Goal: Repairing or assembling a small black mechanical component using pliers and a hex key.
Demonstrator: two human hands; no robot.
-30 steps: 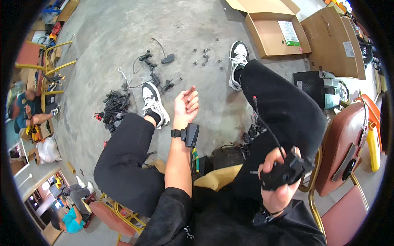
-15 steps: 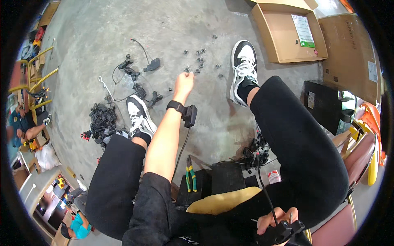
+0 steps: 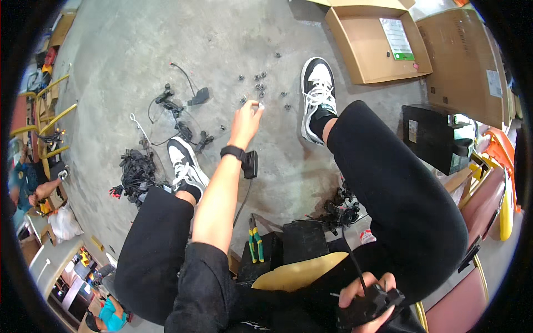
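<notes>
My left hand [image 3: 245, 125] reaches out over the concrete floor with thumb and fingertips apart. Just beyond its fingertips lie several small dark round parts [image 3: 260, 87]. Its wrist carries a black strap with a black box [image 3: 250, 165] and a cable. Low at the right, close to my body, my right hand [image 3: 384, 282] is closed around a black plastic part with a cable [image 3: 363, 312]. A thin metal tip sticks out beside those fingers; what it belongs to is hidden.
Pliers [image 3: 256, 240] with green-yellow handles rest on a black box. Cabled black parts [image 3: 180, 114] and a heap of cables [image 3: 139, 173] lie left; another black pile [image 3: 340, 211] sits between my legs. An open carton [image 3: 363, 41] stands far right. People are at the left edge.
My left hand's fingers have spread from a closer pinch, and the hand has shifted slightly back from the small parts. My right hand keeps its hold on the black part. The whole view has shifted a little.
</notes>
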